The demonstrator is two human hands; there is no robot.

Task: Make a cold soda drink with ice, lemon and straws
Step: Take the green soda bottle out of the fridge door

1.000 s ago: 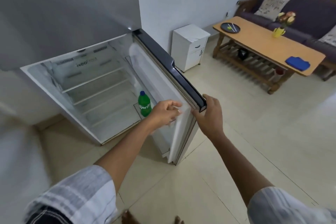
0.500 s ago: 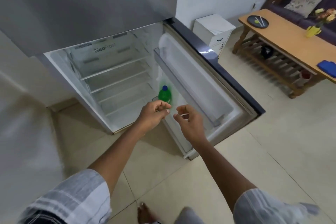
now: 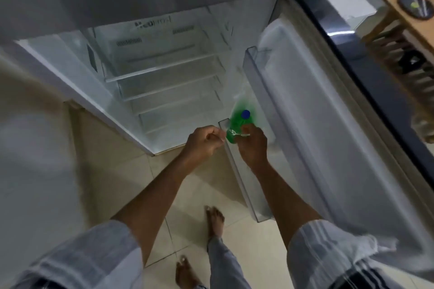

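— What's open?
— The fridge (image 3: 164, 91), clear shelves inside, smooth white door (image 3: 328, 124) swung right.
— And the soda?
— Green plastic bottle (image 3: 237, 126), blue cap, at the door's low bin. My right hand (image 3: 252, 145) wraps it; my left hand (image 3: 204, 141) is a loose fist, holding nothing.

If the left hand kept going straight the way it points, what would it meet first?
Probably the green bottle, just past the left hand's knuckles and already held by the right hand. Blur leaves depth uncertain; the door bin's edge may come first.
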